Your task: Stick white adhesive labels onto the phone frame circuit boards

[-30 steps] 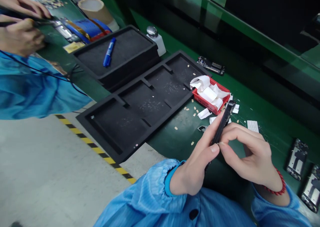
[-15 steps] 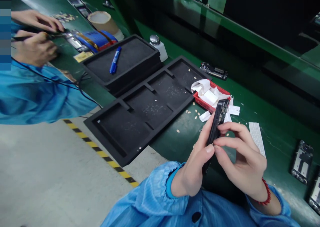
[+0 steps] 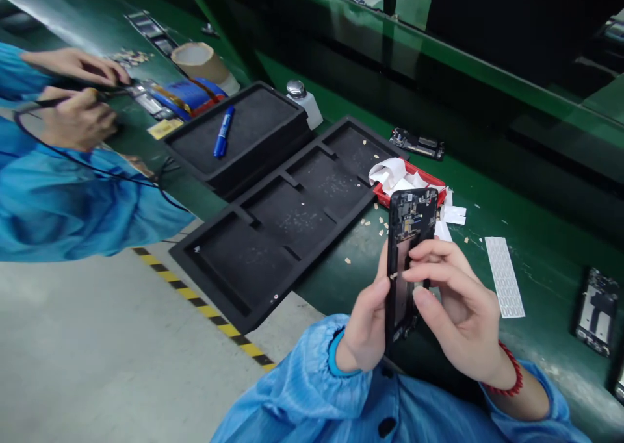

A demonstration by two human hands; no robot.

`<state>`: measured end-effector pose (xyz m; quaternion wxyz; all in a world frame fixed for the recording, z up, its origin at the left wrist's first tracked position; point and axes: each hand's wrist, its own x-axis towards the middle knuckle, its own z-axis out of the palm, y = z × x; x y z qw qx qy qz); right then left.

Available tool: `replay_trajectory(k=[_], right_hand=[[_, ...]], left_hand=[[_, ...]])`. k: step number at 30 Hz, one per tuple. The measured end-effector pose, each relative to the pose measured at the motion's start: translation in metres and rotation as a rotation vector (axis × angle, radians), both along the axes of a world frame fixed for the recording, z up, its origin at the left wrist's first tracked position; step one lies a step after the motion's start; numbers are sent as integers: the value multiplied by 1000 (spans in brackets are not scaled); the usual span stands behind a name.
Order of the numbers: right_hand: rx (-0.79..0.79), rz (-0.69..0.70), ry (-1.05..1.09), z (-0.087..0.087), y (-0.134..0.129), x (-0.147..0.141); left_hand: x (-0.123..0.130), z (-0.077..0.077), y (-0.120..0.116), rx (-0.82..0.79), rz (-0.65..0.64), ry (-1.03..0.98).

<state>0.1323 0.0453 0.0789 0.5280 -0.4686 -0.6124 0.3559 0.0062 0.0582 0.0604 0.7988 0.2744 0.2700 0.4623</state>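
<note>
An opened phone frame, black with circuit parts at its top end, stands nearly upright in front of me. My left hand is closed on it from the left and behind, thumb along the left edge. Across the inner face reach the fingers of my right hand, bent and apart from the thumb, their tips at or on the frame. Whether a tiny piece sits under these fingertips is hidden. On that frame's left edge shows a small tan tab.
Behind the phone are a red tray with white paper and scattered tan bits. A label sheet and another phone frame lie right. Left are black trays, a blue marker, a pump bottle and a co-worker's hands.
My left hand has turned the phone frame from edge-on so its inner face shows. My right fingers have shifted from its edge onto that face, thumb and fingers less pinched.
</note>
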Motion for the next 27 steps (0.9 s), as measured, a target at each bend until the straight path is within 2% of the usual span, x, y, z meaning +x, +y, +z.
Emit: replay_trajectory(k=[3, 7, 10, 13, 14, 17, 18, 20, 23, 25, 27], right_hand=[[-4, -45, -1, 1, -3, -2], [37, -93, -55, -2, -2, -5], [47, -120, -31, -8, 4, -6], [81, -72, 35, -15, 9, -5], [94, -65, 42, -19, 11, -4], [111, -198, -25, -33, 10, 4], [107, -265, -65, -38, 7, 7], [48, -348, -125, -50, -1, 12], [-195, -265, 24, -69, -15, 17], [-356, -222, 211, -83, -25, 25], [-431, -304, 304, -94, -37, 42]], left_hand=[[1, 1, -2, -101, -5, -41], [4, -7, -6, -16, 58, 30], [7, -18, -7, 24, 146, 196], [9, -23, -3, 10, 234, 296], [9, -24, 2, 16, 210, 335], [12, -27, 22, 127, 220, 681], [13, -30, 29, 151, 262, 781], [17, -34, 37, 173, 299, 922], [24, -42, 38, 216, 293, 1014], [29, -47, 35, 255, 182, 999], [35, -52, 32, 309, 15, 886]])
